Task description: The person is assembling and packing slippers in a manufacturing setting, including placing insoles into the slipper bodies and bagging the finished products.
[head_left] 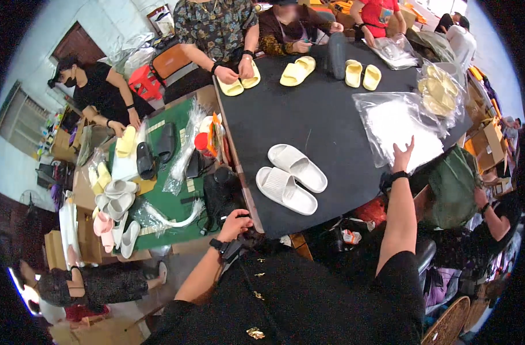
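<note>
Head view: right hand [401,154] reaching for clear bags [397,126].
Fingers spread wide, touching the pile; white slippers [290,178] lie left on the desk [314,115]; left hand [235,223] closed, contents unclear.

The left hand [235,223] curls over something dark at the black table's [308,115] near corner, and you can't make out what it is. Right hand [403,154] covers part of a clear plastic bag of white stuff [397,129], contents too washed out to tell. Fisheye rim cuts off the woven wicker basket [451,323].
</note>
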The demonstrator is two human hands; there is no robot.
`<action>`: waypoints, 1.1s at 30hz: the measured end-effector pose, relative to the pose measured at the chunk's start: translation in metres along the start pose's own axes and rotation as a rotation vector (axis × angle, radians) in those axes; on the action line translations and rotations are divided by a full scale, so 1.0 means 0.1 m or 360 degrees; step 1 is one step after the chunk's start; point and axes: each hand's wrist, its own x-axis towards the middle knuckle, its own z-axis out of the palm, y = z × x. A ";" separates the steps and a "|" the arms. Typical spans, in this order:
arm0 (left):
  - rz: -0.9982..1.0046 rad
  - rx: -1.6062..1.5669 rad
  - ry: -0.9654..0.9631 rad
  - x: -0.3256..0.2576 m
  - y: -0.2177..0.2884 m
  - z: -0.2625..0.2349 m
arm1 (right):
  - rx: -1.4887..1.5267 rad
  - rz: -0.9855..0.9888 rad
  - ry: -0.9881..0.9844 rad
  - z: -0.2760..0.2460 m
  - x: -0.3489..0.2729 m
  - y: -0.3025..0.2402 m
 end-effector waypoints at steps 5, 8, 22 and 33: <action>-0.0019 -0.0018 0.0042 -0.10 -0.03 -0.09 | -0.0744 -0.0128 0.0114 -0.52 0.58 0.98; -0.0001 -0.0159 0.0082 -0.20 -0.12 -0.15 | -0.1199 0.0093 0.0209 -0.19 0.55 0.96; 0.0079 -0.0023 -0.0216 0.21 -0.03 0.23 | -0.1086 -0.0883 -0.0506 0.64 -0.43 0.41; 0.0295 0.0199 -0.0359 0.17 0.04 0.08 | -0.1857 -0.0756 -0.0983 1.16 -1.56 0.77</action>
